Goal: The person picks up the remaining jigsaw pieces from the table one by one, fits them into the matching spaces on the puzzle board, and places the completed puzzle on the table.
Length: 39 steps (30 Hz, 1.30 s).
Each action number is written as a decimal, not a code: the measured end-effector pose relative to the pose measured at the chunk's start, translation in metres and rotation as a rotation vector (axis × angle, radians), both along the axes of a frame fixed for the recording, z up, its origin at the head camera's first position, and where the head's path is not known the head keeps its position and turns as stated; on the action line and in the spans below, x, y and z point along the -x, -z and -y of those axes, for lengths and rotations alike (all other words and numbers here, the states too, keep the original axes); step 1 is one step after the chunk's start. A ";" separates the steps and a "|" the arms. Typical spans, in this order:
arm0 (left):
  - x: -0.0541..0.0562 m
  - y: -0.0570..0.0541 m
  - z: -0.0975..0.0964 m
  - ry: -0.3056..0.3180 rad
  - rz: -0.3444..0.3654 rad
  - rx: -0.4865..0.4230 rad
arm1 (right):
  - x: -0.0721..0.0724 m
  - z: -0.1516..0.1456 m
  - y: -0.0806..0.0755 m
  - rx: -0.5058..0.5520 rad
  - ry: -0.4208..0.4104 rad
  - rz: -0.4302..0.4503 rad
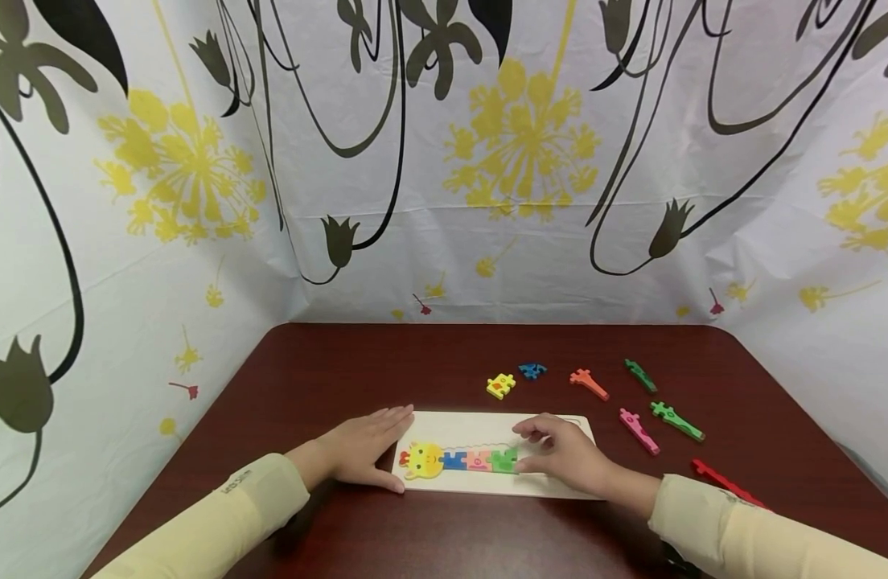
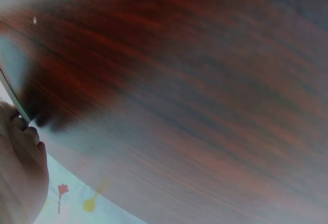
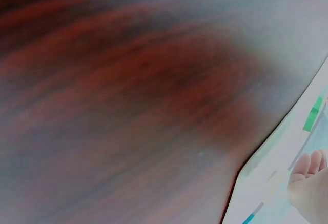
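A pale wooden puzzle board [image 1: 458, 485] lies flat on the table. In its slot sit a yellow giraffe head piece [image 1: 424, 461], a blue piece [image 1: 454, 461], a pink piece [image 1: 479, 461] and a green piece [image 1: 504, 461], joined in a row. My left hand [image 1: 367, 447] rests at the board's left end, fingers straight, thumb near the lower corner. Over the right part of the board is my right hand [image 1: 565, 455], fingers loosely bent, thumb tip beside the green piece. A gap shows between thumb and forefinger, with nothing visible held; the palm side is hidden in the head view.
Behind the board lie a yellow piece [image 1: 500, 386], a dark blue piece [image 1: 532, 371] and an orange piece [image 1: 589, 383]. To the right are a dark green piece [image 1: 640, 375], a light green piece [image 1: 677, 420], a pink long piece [image 1: 639, 431] and a red piece [image 1: 726, 482].
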State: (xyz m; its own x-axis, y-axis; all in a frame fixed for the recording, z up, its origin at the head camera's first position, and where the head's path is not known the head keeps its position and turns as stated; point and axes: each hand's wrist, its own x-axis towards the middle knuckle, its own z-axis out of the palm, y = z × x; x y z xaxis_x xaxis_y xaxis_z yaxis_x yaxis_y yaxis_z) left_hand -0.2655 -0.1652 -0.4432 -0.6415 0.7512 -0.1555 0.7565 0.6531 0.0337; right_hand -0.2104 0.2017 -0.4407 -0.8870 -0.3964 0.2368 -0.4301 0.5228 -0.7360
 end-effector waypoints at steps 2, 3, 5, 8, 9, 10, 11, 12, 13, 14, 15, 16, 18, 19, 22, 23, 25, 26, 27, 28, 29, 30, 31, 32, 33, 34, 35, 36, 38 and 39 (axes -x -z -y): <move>0.000 0.001 0.000 -0.003 0.000 0.001 | -0.001 -0.003 -0.001 0.013 0.004 0.006; 0.000 0.001 0.000 -0.004 -0.002 0.003 | -0.002 -0.005 -0.002 0.022 0.008 0.010; 0.000 0.002 0.000 -0.005 -0.003 0.003 | -0.003 -0.008 -0.004 0.036 0.014 0.014; 0.000 0.002 0.000 -0.005 -0.002 0.001 | -0.005 -0.014 -0.008 0.048 0.030 0.017; 0.000 0.002 0.000 -0.005 0.000 0.000 | -0.006 -0.017 -0.009 0.048 0.039 0.018; 0.000 0.001 0.000 -0.005 0.001 -0.001 | -0.007 -0.019 -0.010 0.047 0.044 0.012; 0.000 0.001 0.000 -0.006 0.002 0.001 | -0.008 -0.022 -0.012 0.044 0.051 0.012; 0.000 0.000 -0.001 -0.007 0.005 0.002 | -0.009 -0.024 -0.013 0.042 0.058 0.011; 0.000 0.000 -0.001 -0.009 0.007 0.002 | -0.010 -0.027 -0.015 0.039 0.065 0.012; 0.000 -0.001 -0.001 -0.011 0.010 0.004 | -0.011 -0.029 -0.017 0.038 0.074 0.013; -0.001 -0.001 -0.001 -0.014 0.013 0.006 | -0.012 -0.031 -0.019 0.039 0.084 0.022; -0.001 -0.002 -0.002 -0.015 0.014 0.007 | -0.013 -0.034 -0.020 0.037 0.090 0.020; 0.000 -0.002 -0.002 -0.017 0.017 0.005 | -0.014 -0.039 -0.022 0.033 0.105 0.030; 0.000 -0.001 -0.002 -0.016 0.017 0.003 | -0.015 -0.041 -0.023 0.034 0.114 0.036; 0.000 -0.001 -0.001 -0.015 0.021 -0.005 | -0.018 -0.050 -0.025 0.016 0.141 0.029; 0.000 -0.001 -0.001 -0.016 0.022 -0.006 | -0.019 -0.053 -0.025 0.014 0.153 0.031; -0.001 -0.001 -0.001 -0.018 0.025 -0.005 | -0.021 -0.059 -0.026 0.017 0.176 0.026; -0.001 -0.001 -0.001 -0.018 0.025 -0.004 | -0.022 -0.062 -0.027 0.012 0.187 0.018; -0.001 -0.001 -0.001 -0.018 0.024 -0.003 | -0.024 -0.064 -0.027 0.014 0.198 0.013; -0.001 -0.001 -0.001 -0.019 0.025 -0.002 | -0.025 -0.067 -0.028 0.013 0.212 0.005; -0.001 -0.001 -0.001 -0.018 0.023 -0.001 | -0.026 -0.070 -0.028 0.009 0.226 -0.003; -0.001 -0.001 -0.001 -0.017 0.021 -0.001 | -0.027 -0.072 -0.029 0.005 0.239 -0.011; -0.001 -0.001 -0.001 -0.016 0.020 -0.001 | -0.028 -0.075 -0.029 -0.003 0.250 -0.019; -0.001 -0.001 -0.001 -0.014 0.016 -0.002 | -0.029 -0.078 -0.029 -0.014 0.261 -0.030; -0.001 -0.001 -0.001 -0.012 0.014 -0.003 | -0.030 -0.081 -0.030 -0.016 0.270 -0.036; -0.001 -0.001 -0.001 -0.011 0.013 -0.003 | -0.031 -0.084 -0.030 -0.018 0.276 -0.040; -0.001 -0.001 -0.001 -0.010 0.011 -0.003 | -0.032 -0.088 -0.031 -0.020 0.281 -0.044; -0.001 -0.001 -0.001 -0.009 0.012 -0.002 | -0.034 -0.091 -0.031 -0.024 0.289 -0.045; -0.001 -0.001 -0.001 -0.009 0.013 -0.002 | -0.037 -0.097 -0.032 -0.030 0.304 -0.039; -0.001 -0.001 -0.001 -0.010 0.015 -0.001 | -0.038 -0.100 -0.033 -0.028 0.310 -0.029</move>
State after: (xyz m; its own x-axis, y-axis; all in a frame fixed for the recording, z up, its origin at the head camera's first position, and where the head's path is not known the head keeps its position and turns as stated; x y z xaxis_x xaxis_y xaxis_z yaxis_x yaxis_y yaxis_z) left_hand -0.2647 -0.1640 -0.4417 -0.6463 0.7452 -0.1642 0.7497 0.6602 0.0456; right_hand -0.1723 0.3020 -0.4075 -0.9598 -0.1143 0.2562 -0.2671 0.6519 -0.7097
